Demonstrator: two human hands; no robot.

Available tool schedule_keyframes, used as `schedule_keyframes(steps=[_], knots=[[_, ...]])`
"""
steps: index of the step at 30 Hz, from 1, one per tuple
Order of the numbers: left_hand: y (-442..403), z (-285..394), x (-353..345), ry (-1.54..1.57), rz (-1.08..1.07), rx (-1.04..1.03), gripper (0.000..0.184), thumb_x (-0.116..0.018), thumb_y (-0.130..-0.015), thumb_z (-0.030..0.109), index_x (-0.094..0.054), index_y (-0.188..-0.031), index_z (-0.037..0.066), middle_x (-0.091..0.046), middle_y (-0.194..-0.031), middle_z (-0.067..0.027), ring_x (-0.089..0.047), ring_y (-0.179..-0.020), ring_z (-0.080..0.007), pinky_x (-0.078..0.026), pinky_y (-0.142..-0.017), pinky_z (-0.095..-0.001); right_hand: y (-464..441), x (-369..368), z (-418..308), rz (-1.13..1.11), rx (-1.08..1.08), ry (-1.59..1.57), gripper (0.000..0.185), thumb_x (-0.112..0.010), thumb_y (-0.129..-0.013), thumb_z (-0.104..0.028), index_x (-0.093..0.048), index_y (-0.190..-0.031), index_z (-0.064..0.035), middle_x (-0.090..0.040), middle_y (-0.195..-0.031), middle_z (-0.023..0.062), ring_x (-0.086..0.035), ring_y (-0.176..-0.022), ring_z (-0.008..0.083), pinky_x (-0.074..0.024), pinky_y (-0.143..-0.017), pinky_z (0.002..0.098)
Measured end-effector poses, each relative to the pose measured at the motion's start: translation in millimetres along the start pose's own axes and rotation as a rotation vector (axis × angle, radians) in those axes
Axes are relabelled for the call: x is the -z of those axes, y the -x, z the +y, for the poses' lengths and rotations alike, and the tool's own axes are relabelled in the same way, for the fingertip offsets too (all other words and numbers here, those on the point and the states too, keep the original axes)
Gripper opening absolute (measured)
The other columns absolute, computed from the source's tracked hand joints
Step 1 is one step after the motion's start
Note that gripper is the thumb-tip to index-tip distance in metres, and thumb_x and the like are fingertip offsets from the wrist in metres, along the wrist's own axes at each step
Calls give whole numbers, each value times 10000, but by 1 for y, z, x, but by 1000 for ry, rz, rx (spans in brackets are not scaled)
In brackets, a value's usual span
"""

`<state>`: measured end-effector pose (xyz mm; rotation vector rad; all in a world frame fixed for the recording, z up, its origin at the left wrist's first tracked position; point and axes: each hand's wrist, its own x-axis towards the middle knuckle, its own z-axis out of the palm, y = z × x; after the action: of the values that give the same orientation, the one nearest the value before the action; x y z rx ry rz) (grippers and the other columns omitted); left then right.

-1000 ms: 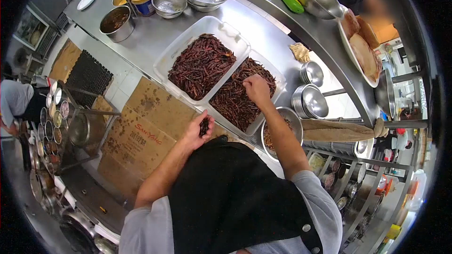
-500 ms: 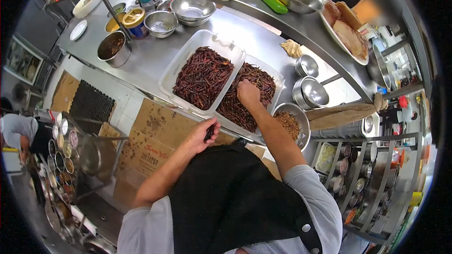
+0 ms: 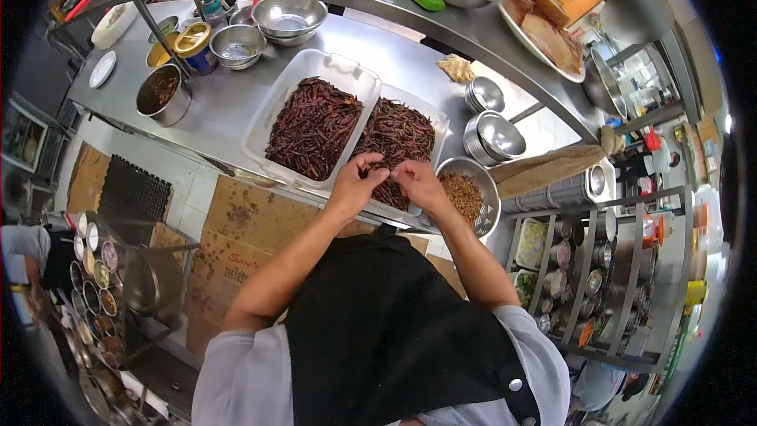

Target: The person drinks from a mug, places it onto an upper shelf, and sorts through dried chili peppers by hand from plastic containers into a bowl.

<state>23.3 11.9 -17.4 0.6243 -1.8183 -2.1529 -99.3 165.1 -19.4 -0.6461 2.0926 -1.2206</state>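
Over the near end of the right-hand plastic bin [image 3: 444, 122], my two hands meet, fingertips almost touching. My left hand [image 3: 355, 187] is curled closed around dark red dried chilies, mostly hidden by the fingers. Thumb and fingers of my right hand [image 3: 420, 184] are pinched together beside it; what they hold is too small to make out. Dried chilies [image 3: 404, 132] fill the bin beneath. A second white plastic bin [image 3: 369, 83], heaped with dried chilies [image 3: 314, 128], stands against its left side. Right of my right hand, a perforated metal colander [image 3: 490, 209] contains small brown stem-like bits [image 3: 460, 196].
Metal bowls [image 3: 288, 17] and a pot of dark sauce [image 3: 164, 95] stand on the steel table [image 3: 221, 106]. Stacked bowls [image 3: 498, 138] are at right. An overhead shelf [image 3: 473, 31] crosses above, bearing a platter of meat [image 3: 548, 35]. Other people work nearby.
My right hand has come back from the middle of the right bin toward my left hand. The left hand has moved up and right over the bin's near end. The view has shifted slightly.
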Motion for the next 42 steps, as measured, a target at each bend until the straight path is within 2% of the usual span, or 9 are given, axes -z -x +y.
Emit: schedule_keyframes(steps=[3,5,7,10,17,29,37,40,42], knots=[[-1,5,-5,-132,-59,-67,312,-706,-920,150,-674,-1182,-15,-675,-912,-70,-617,-949,-164,-469,-893,-270,19,-6,-5,6,85,-11,147,-677,-930,-144,-676,-891,-2,-606,-722,32,-547,-695,109,-451,-627,307],[-3,-7,-5,-174,-13,-187,241,-700,-928,170,-707,-1117,21,-665,-863,-54,-603,-818,-122,-488,-729,-267,24,-8,-5,48,176,80,150,-683,-937,-140,-664,-880,-4,-588,-741,18,-528,-690,100,-438,-617,294],[-3,-2,1,283,-77,271,134,-680,-947,184,-694,-1021,72,-633,-795,-22,-545,-668,-89,-420,-546,-259,29,-7,-7,10,162,1,142,-680,-948,-143,-661,-895,-14,-584,-753,9,-524,-684,93,-430,-607,284],[-1,-6,-1,669,-37,464,99,-622,-995,196,-631,-982,99,-560,-766,13,-489,-613,-90,-345,-467,-239,31,-7,-20,-64,119,-225,127,-656,-983,-154,-648,-929,-40,-563,-735,-23,-500,-648,63,-399,-574,242],[1,-9,-6,763,47,502,94,-564,-975,156,-599,-996,71,-630,-780,-56,-520,-581,-123,-355,-436,-239,35,-9,-12,-61,16,-632,141,-623,-1018,-207,-631,-1017,-66,-597,-675,-3,-503,-531,59,-378,-479,221],[22,-5,-62,365,31,328,136,-659,-983,205,-615,-907,101,-590,-756,4,-477,-538,-59,-298,-410,-192,29,16,12,73,170,-329,141,-567,-1032,-140,-608,-1015,-5,-613,-745,23,-565,-655,86,-453,-571,267],[33,-23,-76,205,-135,263,81,-672,-971,149,-640,-962,76,-601,-738,7,-477,-560,-50,-338,-459,-195,72,75,37,-358,-244,-1096,146,-576,-1029,-193,-612,-952,-74,-574,-725,3,-482,-559,87,-345,-481,252],[25,4,-53,89,-45,191,82,-692,-952,149,-675,-943,70,-600,-722,27,-484,-590,-39,-361,-496,-205,69,114,83,-177,-177,-580,187,-636,-999,-247,-624,-912,-81,-583,-749,-13,-525,-610,93,-389,-509,254],[13,21,-25,-70,55,103,81,-690,-946,148,-703,-934,69,-598,-712,44,-471,-617,-23,-374,-538,-210,65,142,101,-83,-45,227,197,-704,-912,-257,-668,-924,-64,-649,-811,66,-639,-728,243,-502,-637,373]])
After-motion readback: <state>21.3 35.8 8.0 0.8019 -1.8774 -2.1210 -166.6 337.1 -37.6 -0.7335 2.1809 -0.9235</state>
